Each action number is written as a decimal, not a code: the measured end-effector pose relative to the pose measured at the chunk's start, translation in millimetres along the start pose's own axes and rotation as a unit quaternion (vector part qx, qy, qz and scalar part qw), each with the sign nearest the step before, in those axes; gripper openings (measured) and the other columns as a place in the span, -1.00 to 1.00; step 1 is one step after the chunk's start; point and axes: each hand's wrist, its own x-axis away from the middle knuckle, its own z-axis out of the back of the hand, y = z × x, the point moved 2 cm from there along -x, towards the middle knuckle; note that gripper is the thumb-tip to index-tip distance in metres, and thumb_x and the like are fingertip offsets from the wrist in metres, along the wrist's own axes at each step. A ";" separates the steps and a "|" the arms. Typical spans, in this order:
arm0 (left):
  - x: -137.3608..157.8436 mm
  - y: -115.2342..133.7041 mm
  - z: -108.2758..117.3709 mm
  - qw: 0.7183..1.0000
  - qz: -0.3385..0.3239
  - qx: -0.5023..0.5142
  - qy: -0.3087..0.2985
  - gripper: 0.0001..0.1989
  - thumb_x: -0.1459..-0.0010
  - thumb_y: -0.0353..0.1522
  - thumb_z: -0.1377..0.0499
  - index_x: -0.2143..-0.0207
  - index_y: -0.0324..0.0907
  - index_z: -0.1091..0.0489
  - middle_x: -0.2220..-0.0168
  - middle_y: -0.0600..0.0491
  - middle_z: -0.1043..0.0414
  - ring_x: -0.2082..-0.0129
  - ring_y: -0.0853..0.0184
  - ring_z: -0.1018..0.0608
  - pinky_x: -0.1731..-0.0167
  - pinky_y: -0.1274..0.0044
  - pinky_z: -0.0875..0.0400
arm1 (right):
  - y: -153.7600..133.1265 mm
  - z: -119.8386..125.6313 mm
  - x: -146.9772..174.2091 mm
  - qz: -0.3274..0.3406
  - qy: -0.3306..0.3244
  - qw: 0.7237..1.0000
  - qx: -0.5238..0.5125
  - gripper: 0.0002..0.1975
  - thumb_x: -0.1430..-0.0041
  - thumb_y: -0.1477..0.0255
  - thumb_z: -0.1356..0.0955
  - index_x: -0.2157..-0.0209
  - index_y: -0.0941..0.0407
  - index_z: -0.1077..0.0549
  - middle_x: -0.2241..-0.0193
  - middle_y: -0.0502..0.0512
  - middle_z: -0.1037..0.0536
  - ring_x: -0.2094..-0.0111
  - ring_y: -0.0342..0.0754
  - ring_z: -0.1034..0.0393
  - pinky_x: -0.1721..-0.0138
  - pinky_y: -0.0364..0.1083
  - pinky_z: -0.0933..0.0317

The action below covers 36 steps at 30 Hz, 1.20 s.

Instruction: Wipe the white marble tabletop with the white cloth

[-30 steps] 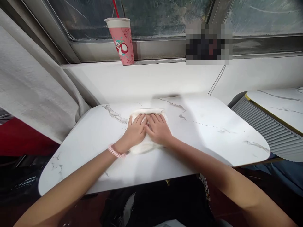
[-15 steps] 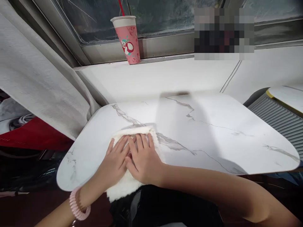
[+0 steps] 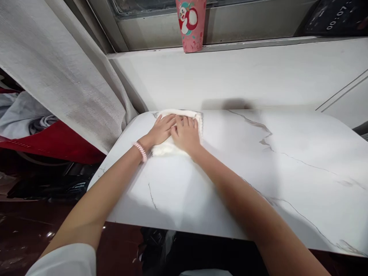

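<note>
A folded white cloth [image 3: 165, 148] lies flat at the far left corner of the white marble-patterned table [image 3: 258, 172], close to the wall. My left hand [image 3: 161, 130] and my right hand [image 3: 185, 134] rest side by side on top of it, palms down, fingers stretched out and touching each other. Both hands press the cloth against the tabletop and hide most of it. A pink coiled band sits on my left wrist.
A pink paper cup [image 3: 191, 23] with a cartoon print stands on the window ledge [image 3: 258, 61] beyond the table. A grey curtain [image 3: 57, 73] hangs at the left, reaching the table's corner. Red fabric and dark items lie on the left below it.
Both hands have slid the cloth from the table's near left edge up to its far left corner by the wall. The camera has tilted down and left.
</note>
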 end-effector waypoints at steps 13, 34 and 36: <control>-75.4 -23.3 -4.7 0.997 -0.015 0.055 0.058 -0.53 -0.30 -0.30 0.16 -0.22 0.01 -0.23 -0.28 0.02 -0.19 -0.29 0.23 -0.19 -0.31 0.15 0.19 | 42.0 -4.8 -70.8 -0.008 -0.005 0.999 0.051 -0.50 -0.36 0.35 -0.10 -0.26 0.19 -0.20 -0.15 0.28 -0.34 -0.19 0.14 -0.11 -0.27 0.16 0.21; 172.5 18.3 -7.8 0.996 -0.012 -0.065 0.060 -0.44 -0.34 -0.30 0.24 -0.37 -0.13 0.09 -0.32 -0.16 -0.07 -0.35 0.12 -0.07 -0.30 0.11 0.21 | -87.0 19.9 116.1 0.139 -0.068 0.988 0.023 -0.40 -0.37 0.26 -0.10 -0.30 0.36 -0.09 -0.23 0.54 -0.19 -0.25 0.39 -0.01 -0.21 0.48 0.25; 199.7 25.9 -8.7 0.994 0.003 -0.074 0.081 -0.43 -0.34 -0.31 0.24 -0.39 -0.07 0.17 -0.32 -0.13 -0.07 -0.34 0.12 -0.10 -0.30 0.12 0.18 | -98.9 24.7 130.3 0.151 -0.090 0.984 0.006 -0.40 -0.37 0.27 -0.09 -0.30 0.36 -0.08 -0.24 0.54 -0.17 -0.26 0.39 0.01 -0.21 0.48 0.26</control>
